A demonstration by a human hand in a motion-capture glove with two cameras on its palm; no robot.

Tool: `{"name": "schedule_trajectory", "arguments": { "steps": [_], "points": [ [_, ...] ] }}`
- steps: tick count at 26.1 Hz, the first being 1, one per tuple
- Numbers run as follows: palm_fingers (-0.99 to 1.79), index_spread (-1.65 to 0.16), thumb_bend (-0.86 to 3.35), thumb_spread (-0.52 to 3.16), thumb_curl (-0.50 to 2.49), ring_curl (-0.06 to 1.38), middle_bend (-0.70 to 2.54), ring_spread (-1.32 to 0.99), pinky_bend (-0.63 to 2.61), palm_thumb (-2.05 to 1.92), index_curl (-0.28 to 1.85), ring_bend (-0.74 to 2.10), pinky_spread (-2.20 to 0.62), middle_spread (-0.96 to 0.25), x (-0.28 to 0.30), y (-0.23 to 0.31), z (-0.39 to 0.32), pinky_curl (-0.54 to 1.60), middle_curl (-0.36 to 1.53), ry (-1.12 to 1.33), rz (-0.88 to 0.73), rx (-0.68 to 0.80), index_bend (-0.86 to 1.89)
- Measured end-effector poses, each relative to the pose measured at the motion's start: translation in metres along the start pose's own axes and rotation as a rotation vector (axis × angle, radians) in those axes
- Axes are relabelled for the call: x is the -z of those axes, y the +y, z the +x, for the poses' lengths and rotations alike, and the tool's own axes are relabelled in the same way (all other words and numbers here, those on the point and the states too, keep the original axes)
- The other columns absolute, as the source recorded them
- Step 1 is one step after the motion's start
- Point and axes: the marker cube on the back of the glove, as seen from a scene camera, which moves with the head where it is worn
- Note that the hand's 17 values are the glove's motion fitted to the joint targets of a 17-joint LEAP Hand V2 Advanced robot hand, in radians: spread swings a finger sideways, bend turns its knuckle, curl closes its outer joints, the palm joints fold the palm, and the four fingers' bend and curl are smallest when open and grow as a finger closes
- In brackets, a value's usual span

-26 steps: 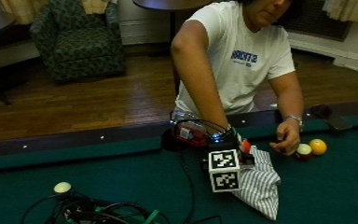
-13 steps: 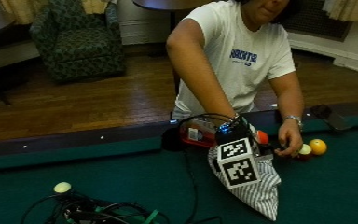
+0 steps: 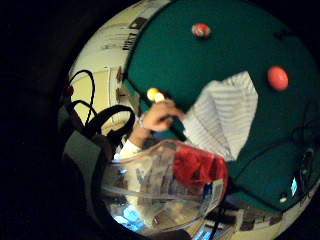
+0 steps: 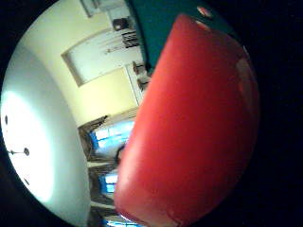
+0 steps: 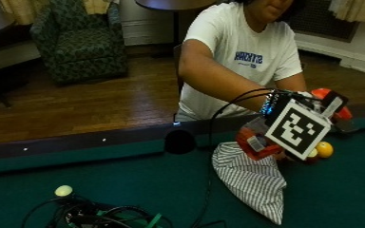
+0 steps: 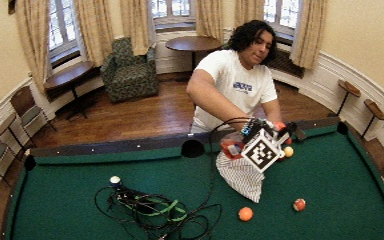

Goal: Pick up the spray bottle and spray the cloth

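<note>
Over at nine o'clock on the green pool table (image 6: 72, 175), a tangle of black cables (image 6: 155, 212) lies with a white ball (image 6: 115, 179) at its edge. Moving toward the middle, the striped cloth (image 5: 253, 179) lies spread on the felt just inside the near rail, one corner pointing at six o'clock toward an orange ball (image 6: 245, 213) and a red-and-white ball (image 6: 299, 204) farther out on the felt.

Above the cloth's rail-side end I hold the spray bottle (image 5: 256, 143) lifted off the table in my gloved right hand (image 5: 283, 110) — its red base hangs low at about seven o'clock from my wrist, and its orange top (image 5: 329, 97) shows past the hand at two o'clock. My fingers wrap around the bottle; the clear body with its red label (image 3: 197, 167) fills the palm's view, close against it.

At three o'clock from the cloth, my bare left hand (image 3: 159, 116) rests on the felt at the cloth's edge, right beside a yellow ball (image 5: 324, 149) near the rail — whether it pinches the fabric I cannot tell.
</note>
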Motion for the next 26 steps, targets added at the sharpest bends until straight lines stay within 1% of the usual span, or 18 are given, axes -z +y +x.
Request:
{"name": "schedule_trajectory", "arguments": {
  "steps": [4, 7, 11, 16, 21, 26],
  "points": [
    [1.33, -0.27, -0.02, 0.74, 0.8, 0.49, 0.56, -0.21, 0.56, 0.93, 0.63, 0.81, -0.31, -0.21, -0.007, -0.022, -0.019, 0.4, 0.6, 0.017, 0.088, 0.148, 0.18],
    [1.33, -0.27, -0.02, 0.74, 0.8, 0.49, 0.56, -0.22, 0.56, 0.93, 0.63, 0.81, -0.31, -0.21, -0.016, -0.044, -0.019, 0.4, 0.6, 0.039, 0.167, 0.244, 0.18],
    [1.33, -0.27, -0.02, 0.74, 0.8, 0.49, 0.56, -0.21, 0.57, 0.93, 0.63, 0.81, -0.31, -0.21, -0.034, -0.072, -0.006, 0.41, 0.6, -0.047, 0.254, 0.355, 0.18],
    [1.33, -0.27, -0.02, 0.75, 0.8, 0.49, 0.57, -0.22, 0.57, 0.92, 0.63, 0.81, -0.31, -0.21, -0.058, -0.101, 0.021, 0.41, 0.6, -0.153, 0.317, 0.403, 0.18],
    [1.33, -0.27, -0.02, 0.75, 0.8, 0.49, 0.57, -0.22, 0.57, 0.92, 0.63, 0.81, -0.31, -0.21, -0.081, -0.126, 0.04, 0.41, 0.6, -0.153, 0.359, 0.44, 0.18],
    [1.33, -0.27, -0.02, 0.75, 0.8, 0.49, 0.57, -0.21, 0.57, 0.92, 0.63, 0.81, -0.31, -0.21, -0.094, -0.142, 0.043, 0.41, 0.6, -0.18, 0.382, 0.466, 0.18]
  ]
}}
